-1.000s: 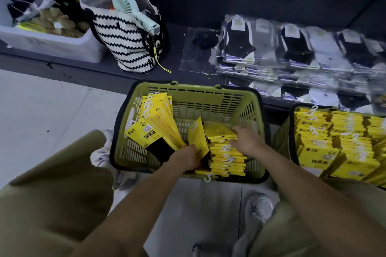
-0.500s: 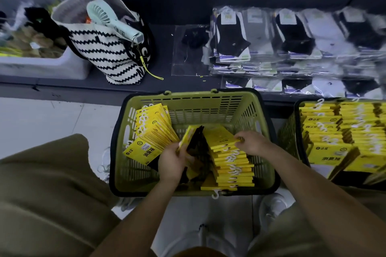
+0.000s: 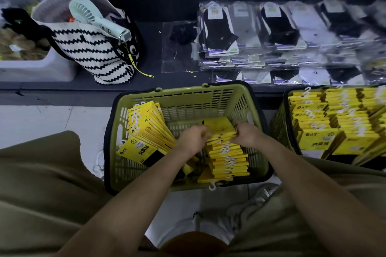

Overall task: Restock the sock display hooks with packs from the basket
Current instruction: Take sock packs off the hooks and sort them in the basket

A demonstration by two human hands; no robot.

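Both, left hand [image 3: 193,139] and right hand [image 3: 247,134], clasp flat yellow packs [image 3: 221,129] (cardboard) in slatted basket [image 3: 188,98].

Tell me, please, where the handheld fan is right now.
In the head view, the handheld fan is upper left, resting across the open top of the zigzag tote bag, beside the white bin.

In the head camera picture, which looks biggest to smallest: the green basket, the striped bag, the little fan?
1. Basket
2. Bag; farther from the camera, so the gap is unsure
3. Fan, clearly smallest
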